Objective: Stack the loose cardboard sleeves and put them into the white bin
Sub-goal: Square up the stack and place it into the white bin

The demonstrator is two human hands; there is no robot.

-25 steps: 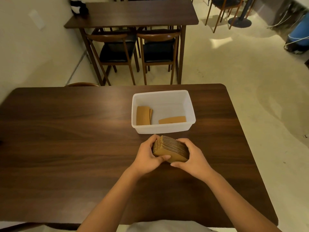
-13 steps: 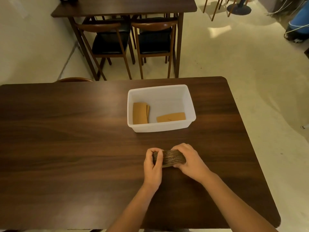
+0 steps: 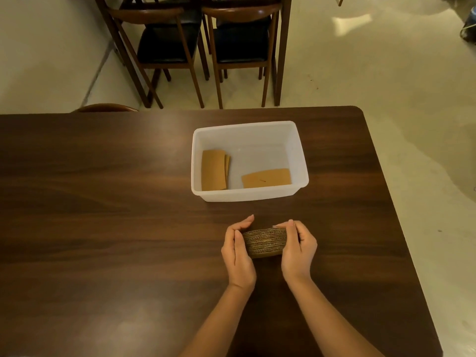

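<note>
Cardboard sleeves (image 3: 265,242) (hands-clamped (image 3: 269,247)) before white bin (image 3: 300,161)

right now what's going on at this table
A person is squaring up a stack of cardboard sleeves on the table, pressing it from both ends with the left hand and right hand. The white bin sits just beyond, holding a few sleeves already. The stack is not yet in the bin.
</note>
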